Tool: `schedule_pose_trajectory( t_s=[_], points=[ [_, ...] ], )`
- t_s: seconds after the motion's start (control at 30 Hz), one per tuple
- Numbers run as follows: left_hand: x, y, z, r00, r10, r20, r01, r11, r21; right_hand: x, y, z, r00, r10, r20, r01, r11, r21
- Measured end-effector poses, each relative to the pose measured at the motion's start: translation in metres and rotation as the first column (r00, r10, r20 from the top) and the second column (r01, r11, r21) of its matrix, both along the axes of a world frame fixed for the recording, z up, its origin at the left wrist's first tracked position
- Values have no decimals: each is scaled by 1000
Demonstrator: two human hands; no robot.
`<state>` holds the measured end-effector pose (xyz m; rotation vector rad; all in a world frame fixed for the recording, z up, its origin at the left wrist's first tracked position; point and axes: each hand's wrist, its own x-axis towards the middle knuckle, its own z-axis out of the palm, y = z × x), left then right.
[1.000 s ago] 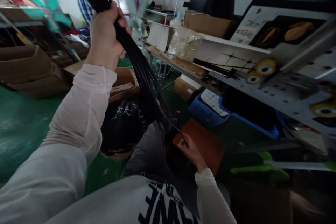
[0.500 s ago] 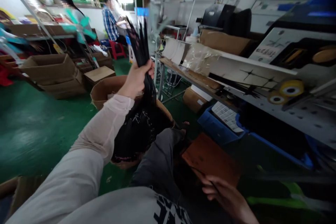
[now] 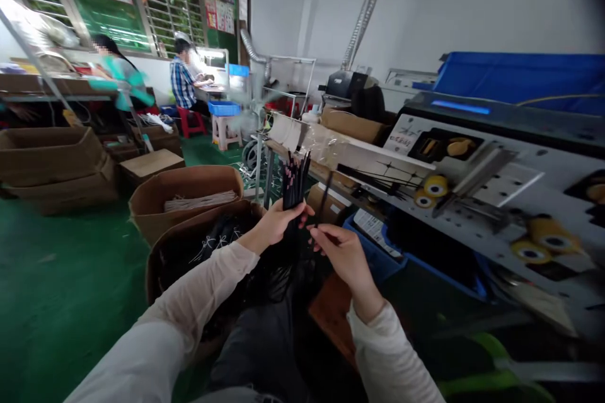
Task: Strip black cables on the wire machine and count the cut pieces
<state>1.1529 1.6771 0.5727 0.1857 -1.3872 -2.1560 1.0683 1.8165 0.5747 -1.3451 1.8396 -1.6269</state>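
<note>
My left hand (image 3: 278,221) is closed around a bundle of thin black cables (image 3: 293,182) that stands upright, tips up, with the rest hanging down over my lap. My right hand (image 3: 338,250) is just to its right, fingers pinched on a single black cable (image 3: 325,194) drawn out of the bundle. Below my left arm an open cardboard box (image 3: 163,258) holds more black cable bundles tied with white string.
A second open box (image 3: 155,192) with pale strips stands behind the first. A workbench machine (image 3: 472,201) with yellow rollers runs along the right, a blue crate (image 3: 378,252) under it. Two people sit at far tables (image 3: 182,79). Brown boxes (image 3: 51,164) lie on the green floor at left.
My left hand has lowered the bundle from overhead to chest height. My right hand rose from the brown board on my lap and pinched one cable. The view tilted upward.
</note>
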Motion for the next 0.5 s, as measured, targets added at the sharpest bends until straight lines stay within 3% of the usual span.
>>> schedule_pose_trajectory(
  t_s=[0.23,0.4,0.5],
  points=[
    [1,8,-3,996,-73,46,69,995,74,-1,-12,-8,996,-73,48,73,997,5],
    [-2,10,-2,994,-93,51,93,996,11,-6,-19,-12,987,-85,134,83,996,19],
    [-9,8,9,1000,-6,-3,6,997,-72,-10,-25,-17,983,-163,90,171,980,-100]
  ],
)
